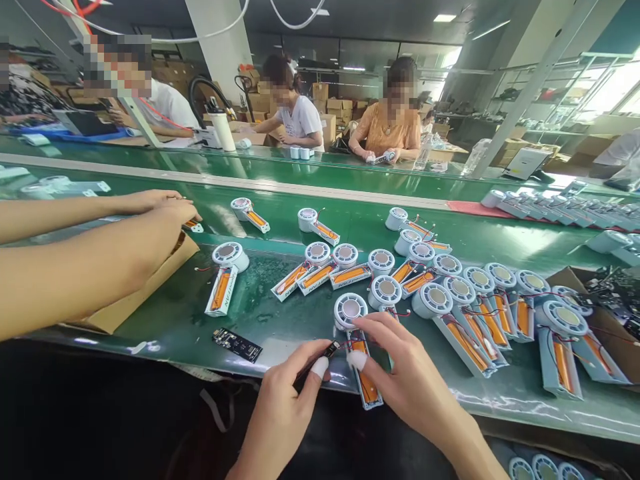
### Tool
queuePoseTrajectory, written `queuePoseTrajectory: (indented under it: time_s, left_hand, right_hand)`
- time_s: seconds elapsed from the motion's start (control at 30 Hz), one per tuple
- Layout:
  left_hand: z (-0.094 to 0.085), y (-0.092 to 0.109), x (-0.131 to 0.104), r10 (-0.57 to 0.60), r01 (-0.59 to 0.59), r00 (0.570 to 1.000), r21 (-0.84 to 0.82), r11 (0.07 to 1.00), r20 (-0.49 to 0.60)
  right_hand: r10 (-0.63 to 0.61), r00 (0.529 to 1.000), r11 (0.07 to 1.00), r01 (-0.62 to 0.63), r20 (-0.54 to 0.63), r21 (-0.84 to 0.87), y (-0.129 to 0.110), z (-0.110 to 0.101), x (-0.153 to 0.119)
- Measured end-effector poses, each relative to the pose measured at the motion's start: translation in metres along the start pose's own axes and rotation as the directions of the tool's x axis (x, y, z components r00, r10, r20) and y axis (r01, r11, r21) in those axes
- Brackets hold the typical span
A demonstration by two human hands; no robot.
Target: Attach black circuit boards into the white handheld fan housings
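Observation:
My left hand (pixel 295 387) pinches a small dark circuit board (pixel 327 350) between thumb and fingers at the table's front edge. Just right of it, my right hand (pixel 395 360) has thumb and fingertips closed at the thin wires of a light blue fan unit (pixel 351 311); the fingers partly cover the wires. This fan lies with its round head away from me, and its open handle, showing an orange battery (pixel 369 390), reaches over the table edge. Another black circuit board (pixel 237 345) rests on the green table (pixel 280 333) to the left.
Many similar fans (pixel 433 300) lie at the right, and one stands apart (pixel 227 257) at the left. A neighbour's arms (pixel 100 267) reach over a cardboard box (pixel 145 293). A box of boards (pixel 615 300) is at far right. People sit across the belt (pixel 225 183).

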State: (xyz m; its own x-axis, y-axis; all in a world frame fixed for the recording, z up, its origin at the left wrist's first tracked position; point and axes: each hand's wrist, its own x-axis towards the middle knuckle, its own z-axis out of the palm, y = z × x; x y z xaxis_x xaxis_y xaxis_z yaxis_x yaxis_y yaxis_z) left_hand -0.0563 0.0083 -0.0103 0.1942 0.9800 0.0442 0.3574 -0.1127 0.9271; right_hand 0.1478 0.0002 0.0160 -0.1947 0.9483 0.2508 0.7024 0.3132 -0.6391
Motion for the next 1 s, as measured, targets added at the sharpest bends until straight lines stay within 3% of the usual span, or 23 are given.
queuePoseTrajectory:
  time_s: [0.13, 0.23, 0.33, 0.43, 0.5, 0.57, 0.63, 0.7, 0.87, 1.0]
  left_hand:
    - [0.003, -0.005, -0.004, 0.008, -0.006, 1.000, 0.130, 0.992, -0.013]
    - [0.008, -0.006, -0.005, 0.103, -0.092, 0.994, 0.272, 0.958, -0.026]
    - [0.013, -0.005, -0.005, 0.256, -0.231, 0.967, 0.406, 0.884, -0.006]
    - [0.017, -0.003, -0.007, 0.343, -0.318, 0.938, 0.533, 0.784, 0.056]
    - [0.018, -0.001, -0.010, 0.364, -0.345, 0.926, 0.606, 0.717, 0.096]
    - [0.016, 0.002, -0.012, 0.374, -0.360, 0.919, 0.644, 0.675, 0.122]
    - [0.014, 0.006, -0.014, 0.375, -0.355, 0.920, 0.633, 0.688, 0.109]
    - [0.011, 0.009, -0.013, 0.370, -0.344, 0.926, 0.564, 0.751, 0.072]
    - [0.009, 0.011, -0.011, 0.241, -0.208, 0.968, 0.328, 0.922, -0.065]
    - [0.011, 0.008, -0.011, 0.093, -0.057, 0.984, 0.227, 0.972, -0.152]
  right_hand:
    - [0.076, 0.996, 0.975, -0.082, -0.035, -0.206, 0.004, -0.009, -0.017]
    - [0.004, 0.998, 0.969, 0.011, 0.059, -0.248, 0.005, -0.011, -0.020]
    - [-0.110, 0.994, 0.972, 0.105, -0.015, -0.210, 0.008, -0.008, -0.013]
    - [-0.182, 0.972, 0.980, 0.167, -0.151, -0.109, 0.011, 0.003, -0.004]
    - [-0.083, 0.973, 0.992, 0.100, -0.216, 0.072, 0.010, 0.013, 0.001]
    - [0.106, 0.967, 0.952, -0.033, -0.229, 0.303, 0.006, 0.022, 0.006]
    - [0.235, 0.956, 0.880, -0.132, -0.176, 0.456, 0.001, 0.026, 0.008]
    - [0.246, 0.961, 0.858, -0.155, -0.128, 0.490, -0.004, 0.026, 0.008]
    - [0.134, 0.980, 0.921, -0.068, -0.147, 0.384, -0.009, 0.024, 0.004]
    - [0.037, 0.973, 0.969, 0.021, -0.229, 0.246, -0.010, 0.030, 0.002]
